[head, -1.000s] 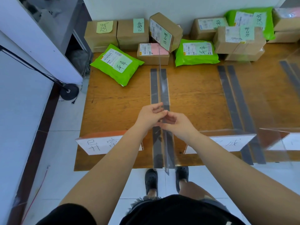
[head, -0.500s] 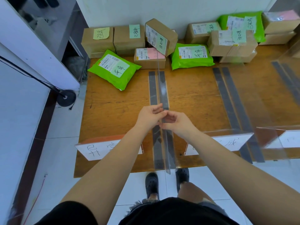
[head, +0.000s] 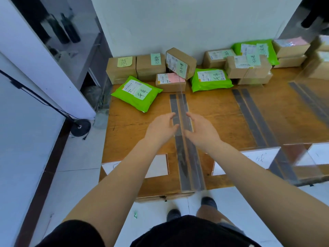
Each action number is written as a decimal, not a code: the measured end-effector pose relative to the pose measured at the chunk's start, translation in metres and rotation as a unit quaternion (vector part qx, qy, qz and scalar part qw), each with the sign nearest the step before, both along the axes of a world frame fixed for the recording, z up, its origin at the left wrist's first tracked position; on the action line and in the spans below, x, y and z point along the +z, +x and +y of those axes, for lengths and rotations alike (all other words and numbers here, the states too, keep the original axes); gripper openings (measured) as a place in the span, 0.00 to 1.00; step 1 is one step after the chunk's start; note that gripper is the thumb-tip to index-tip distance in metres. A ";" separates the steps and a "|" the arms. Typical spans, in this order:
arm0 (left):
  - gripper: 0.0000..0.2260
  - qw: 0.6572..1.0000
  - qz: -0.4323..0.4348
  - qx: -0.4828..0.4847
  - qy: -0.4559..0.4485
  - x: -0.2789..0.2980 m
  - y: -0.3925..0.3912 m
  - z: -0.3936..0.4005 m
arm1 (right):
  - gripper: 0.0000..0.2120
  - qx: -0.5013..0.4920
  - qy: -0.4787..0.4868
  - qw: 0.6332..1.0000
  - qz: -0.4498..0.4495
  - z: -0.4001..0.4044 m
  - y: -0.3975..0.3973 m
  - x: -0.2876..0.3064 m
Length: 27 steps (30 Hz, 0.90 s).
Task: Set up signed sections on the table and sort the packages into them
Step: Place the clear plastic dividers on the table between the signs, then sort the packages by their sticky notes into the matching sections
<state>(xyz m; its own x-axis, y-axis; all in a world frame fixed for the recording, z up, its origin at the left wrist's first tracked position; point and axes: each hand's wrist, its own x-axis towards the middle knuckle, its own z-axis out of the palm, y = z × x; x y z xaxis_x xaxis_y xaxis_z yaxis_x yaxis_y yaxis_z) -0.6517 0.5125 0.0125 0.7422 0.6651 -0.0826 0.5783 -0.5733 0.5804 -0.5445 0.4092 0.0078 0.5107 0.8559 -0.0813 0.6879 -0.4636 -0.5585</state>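
A clear upright divider sheet [head: 183,104] stands edge-on along the twin grey tape strips [head: 174,107] on the wooden table [head: 131,125]. My left hand [head: 161,128] and my right hand [head: 201,131] hover on either side of it, fingers spread, holding nothing. White signs sit at the front edge: one under my left forearm [head: 158,165], one right of the divider [head: 256,157]. Packages line the back: a green bag [head: 137,93], brown boxes [head: 121,70], a tilted box [head: 180,62], a pink-labelled box [head: 170,82], and another green bag [head: 211,79].
A second pair of tape strips [head: 249,113] and another clear sheet [head: 302,122] lie to the right, with a third sign [head: 318,154] behind it. More stacked boxes [head: 247,66] fill the back right. A stand's black base [head: 81,127] rests on the floor at left.
Both hands let go of the divider's top edge and parted to either side of it. The view pulled back, showing more wall.
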 end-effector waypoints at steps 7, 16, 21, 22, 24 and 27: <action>0.22 0.971 0.099 0.011 0.218 0.047 -0.035 0.027 | 0.29 0.102 -0.018 0.970 -0.218 0.031 -0.013 0.051; 0.21 0.946 0.149 0.077 0.278 0.092 -0.070 0.036 | 0.24 0.154 0.003 0.939 -0.308 0.060 -0.024 0.094; 0.19 0.935 0.190 0.104 0.280 0.105 -0.084 0.032 | 0.27 0.183 -0.006 0.938 -0.296 0.071 -0.024 0.104; 0.18 0.934 0.195 0.114 0.278 0.107 -0.086 0.031 | 0.28 0.186 -0.002 0.941 -0.284 0.073 -0.023 0.107; 0.17 0.932 0.196 0.136 0.274 0.110 -0.089 0.032 | 0.28 0.187 0.009 0.945 -0.267 0.078 -0.021 0.111; 0.18 0.932 0.196 0.150 0.266 0.109 -0.091 0.034 | 0.29 0.190 0.016 0.945 -0.265 0.083 -0.017 0.110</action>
<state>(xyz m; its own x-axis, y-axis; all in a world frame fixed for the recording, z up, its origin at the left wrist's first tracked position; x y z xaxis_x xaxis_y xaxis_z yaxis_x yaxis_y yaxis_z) -0.7429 0.5469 0.1219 0.4980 0.8622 0.0927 0.8669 -0.4975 -0.0300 -0.5619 0.4926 0.1181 0.1282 0.9833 0.1288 0.9884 -0.1161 -0.0975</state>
